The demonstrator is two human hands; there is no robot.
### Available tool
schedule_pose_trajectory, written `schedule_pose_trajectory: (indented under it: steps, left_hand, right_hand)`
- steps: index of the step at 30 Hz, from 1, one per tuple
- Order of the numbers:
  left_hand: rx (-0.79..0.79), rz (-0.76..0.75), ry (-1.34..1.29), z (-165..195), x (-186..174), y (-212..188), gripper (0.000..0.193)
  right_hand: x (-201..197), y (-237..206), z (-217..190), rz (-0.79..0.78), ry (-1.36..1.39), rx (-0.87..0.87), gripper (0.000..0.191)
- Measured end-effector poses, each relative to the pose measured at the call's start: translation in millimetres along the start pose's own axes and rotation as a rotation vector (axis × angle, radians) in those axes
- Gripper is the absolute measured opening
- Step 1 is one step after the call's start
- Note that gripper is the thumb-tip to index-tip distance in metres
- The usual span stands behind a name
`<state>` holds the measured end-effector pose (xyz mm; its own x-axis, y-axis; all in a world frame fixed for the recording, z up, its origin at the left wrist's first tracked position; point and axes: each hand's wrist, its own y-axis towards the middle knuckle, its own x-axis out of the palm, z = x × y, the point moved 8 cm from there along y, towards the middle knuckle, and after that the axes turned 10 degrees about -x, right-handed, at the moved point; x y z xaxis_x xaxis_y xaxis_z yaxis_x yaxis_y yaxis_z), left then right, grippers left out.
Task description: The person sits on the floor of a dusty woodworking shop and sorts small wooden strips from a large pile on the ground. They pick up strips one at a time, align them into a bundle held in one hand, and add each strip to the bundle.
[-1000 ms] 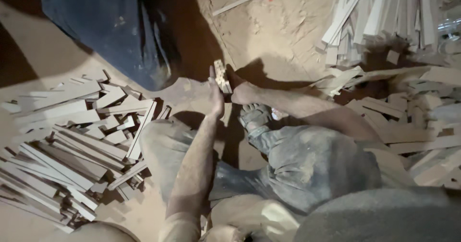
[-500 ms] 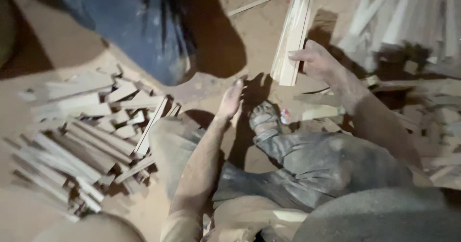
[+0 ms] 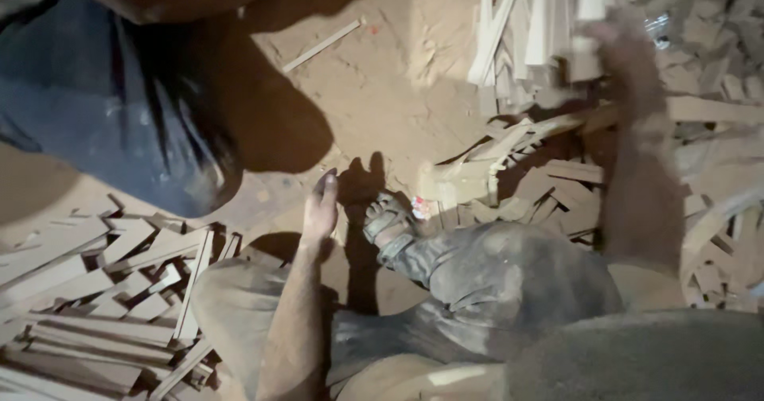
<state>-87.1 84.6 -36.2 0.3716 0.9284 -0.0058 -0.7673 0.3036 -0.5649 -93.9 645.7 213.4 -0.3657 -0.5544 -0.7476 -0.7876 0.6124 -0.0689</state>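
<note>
Right hand (image 3: 613, 39) grip, probably, on pale wooden slats (image 3: 557, 19) (blurred)

Our right hand (image 3: 609, 39) was a blur among the wood strips (image 3: 549, 19), its grip unreadable. Those strips ran off the top edge; another person's blue trousers (image 3: 95, 107) were cropped.

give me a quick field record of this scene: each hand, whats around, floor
left hand: left hand open and flat, empty, fingers out over the dirt floor
right hand: right hand blurred at the upper right, against a bundle of pale wood strips; grip unclear
left side: stacked wood slats
right side: loose wood offcuts
near left hand: sandalled foot
upper left: another person's blue trouser leg
lone piece: single strip on the dirt
</note>
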Motion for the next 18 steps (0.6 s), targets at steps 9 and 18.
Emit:
schedule_pose_trajectory:
  steps: [9, 18]
  left_hand:
    - [-0.135, 0.017, 0.006, -6.0, 7.0, -8.2, 0.056]
    - [-0.180, -0.006, -0.038, -4.5, 3.5, -22.5, 0.056]
  right_hand:
    - [-30.3, 47.7, 17.0, 0.068, -0.127, 0.104, 0.043]
    - [-8.3, 61.8, 13.2, -0.011, -0.262, 0.013, 0.063]
